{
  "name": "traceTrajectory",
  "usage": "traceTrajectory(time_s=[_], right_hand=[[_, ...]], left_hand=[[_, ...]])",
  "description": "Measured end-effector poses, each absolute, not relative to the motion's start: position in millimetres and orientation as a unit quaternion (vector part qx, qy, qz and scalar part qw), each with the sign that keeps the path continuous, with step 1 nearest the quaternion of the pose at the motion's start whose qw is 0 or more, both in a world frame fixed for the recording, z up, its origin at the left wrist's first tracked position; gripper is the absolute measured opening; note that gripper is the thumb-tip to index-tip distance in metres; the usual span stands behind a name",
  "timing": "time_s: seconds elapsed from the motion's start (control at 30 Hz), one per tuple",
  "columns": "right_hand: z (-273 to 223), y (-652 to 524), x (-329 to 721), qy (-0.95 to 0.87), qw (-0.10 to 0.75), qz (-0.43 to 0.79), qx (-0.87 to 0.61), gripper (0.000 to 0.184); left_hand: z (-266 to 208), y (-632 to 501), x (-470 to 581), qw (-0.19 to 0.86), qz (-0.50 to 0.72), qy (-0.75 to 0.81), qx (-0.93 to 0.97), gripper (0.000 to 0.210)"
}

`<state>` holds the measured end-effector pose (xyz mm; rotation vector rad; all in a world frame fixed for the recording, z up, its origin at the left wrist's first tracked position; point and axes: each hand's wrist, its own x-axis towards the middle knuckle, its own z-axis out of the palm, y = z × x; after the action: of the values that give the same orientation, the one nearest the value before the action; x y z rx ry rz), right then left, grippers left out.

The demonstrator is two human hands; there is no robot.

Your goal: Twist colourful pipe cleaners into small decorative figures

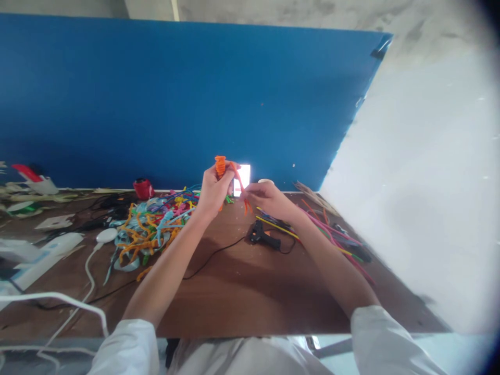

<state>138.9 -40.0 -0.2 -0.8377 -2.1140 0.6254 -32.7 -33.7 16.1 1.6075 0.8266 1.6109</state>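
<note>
My left hand (pixel 214 190) is closed round a coiled orange pipe cleaner (pixel 220 165), whose wound top stands up above the fingers. From that grip an orange strand (pixel 238 176) bends over and runs down to the right. My right hand (pixel 269 199) pinches this strand between thumb and fingers, and its loose ends hang just below. Both hands are raised over the far part of the brown table (pixel 234 297). Behind them a bright white screen (pixel 242 179) is partly covered by the fingers.
Left of the hands lies a heap of colourful pipe cleaners (pixel 146 232). A black glue gun (pixel 263 237) with a cord lies below my right hand. Straight pipe cleaners (pixel 336 237) lie at right. A red object (pixel 143 188), power strip (pixel 50 255) and white cables (pixel 91 281) occupy the left.
</note>
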Motion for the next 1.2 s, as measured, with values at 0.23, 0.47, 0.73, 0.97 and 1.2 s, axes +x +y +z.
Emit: traceTrajectory(time_s=[0.23,0.47,0.73,0.97,1.2], right_hand=[[-4,-36,143,-0.841,0.378,0.197,-0.332,0.024],[-7,-32,145,-0.858,0.372,0.133,-0.329,0.022],[-6,-30,147,-0.862,0.383,0.137,-0.303,0.024],[-4,-32,148,-0.849,0.396,0.177,-0.302,0.027],[-6,-31,149,-0.850,0.400,0.181,-0.290,0.024]], left_hand=[[17,-35,-35,0.346,0.600,0.317,0.648,0.037],[17,-34,-36,0.339,0.583,0.318,0.667,0.047],[18,-31,-41,0.324,0.579,0.317,0.678,0.040],[21,-32,-45,0.325,0.590,0.308,0.672,0.038],[20,-28,-47,0.322,0.597,0.312,0.665,0.038]])
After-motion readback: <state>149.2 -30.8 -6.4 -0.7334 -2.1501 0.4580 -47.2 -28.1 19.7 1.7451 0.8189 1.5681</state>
